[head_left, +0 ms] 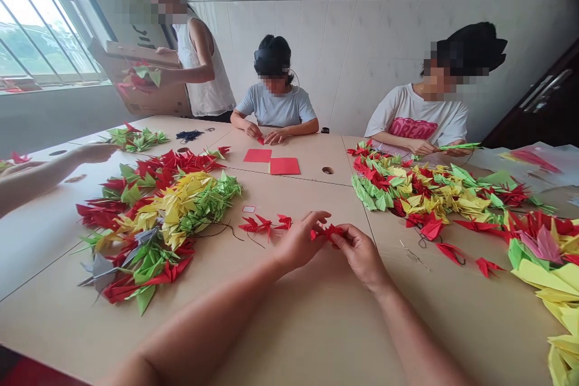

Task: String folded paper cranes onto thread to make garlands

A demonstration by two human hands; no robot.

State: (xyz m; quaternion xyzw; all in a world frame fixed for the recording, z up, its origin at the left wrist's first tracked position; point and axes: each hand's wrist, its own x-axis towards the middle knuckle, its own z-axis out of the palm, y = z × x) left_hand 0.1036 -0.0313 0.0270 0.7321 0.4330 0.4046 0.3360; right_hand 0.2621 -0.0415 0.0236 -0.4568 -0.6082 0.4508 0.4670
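From the far left, a co-worker's hand [93, 154] reaches in over the pale table [316, 338], and a standing person beside the window holds a cardboard box [140, 87] with folded paper cranes at its edge. On the table I see a small red-and-green heap of cranes [136, 140], a dark thread bundle [189, 136], and, nearer me, a long heap of red, yellow and green origami cranes [154, 223]. Beyond it lie two red paper squares [271, 161], almost touching, and a few loose red cranes [265, 224] sit just left of my hands.

My left hand [301, 241] and right hand [359, 256] close in from either side, both grasping a small red paper crane [325, 232] in a light fingertip pinch just above the table. My fingers hide part of it, so I can't tell exactly how its folds sit. I judge that I'm at the hand-shaping step on this one crane, and the next move calls for a steady, even pinch from both hands so the paper doesn't crumple.

To the right lie a thin metal wire [414, 255], a second crane heap [434, 193], and large yellow paper cranes [554, 289].
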